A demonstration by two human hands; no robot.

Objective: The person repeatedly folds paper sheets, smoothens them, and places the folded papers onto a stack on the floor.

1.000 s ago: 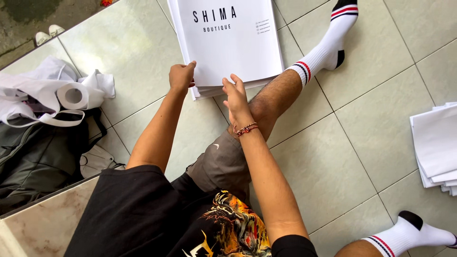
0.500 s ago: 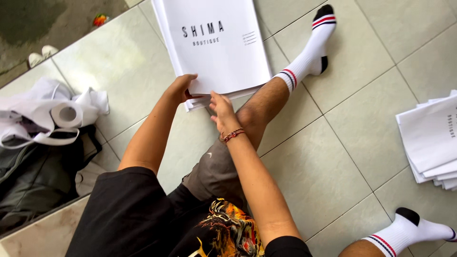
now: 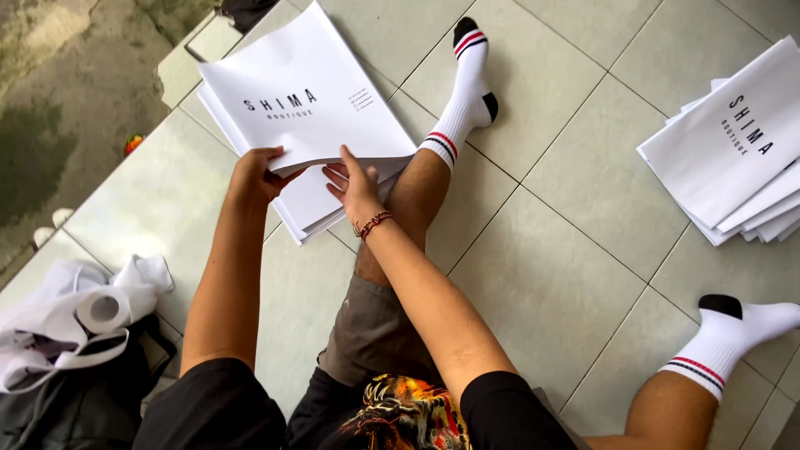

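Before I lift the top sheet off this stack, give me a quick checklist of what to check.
1. Left hand grips the top sheet at its near edge: ok.
2. Right hand rests flat on the stack under the lifted edge: ok.
3. Only one sheet lifted: cannot tell.
4. Stack squared up: not ok, lower edges are fanned.
5. Second pile at the right lies apart from both hands: ok.
6. Tape roll at the left lies off the stack: ok.

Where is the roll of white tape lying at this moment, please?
The roll of white tape lies at lower left, on crumpled white cloth, left of the left arm.
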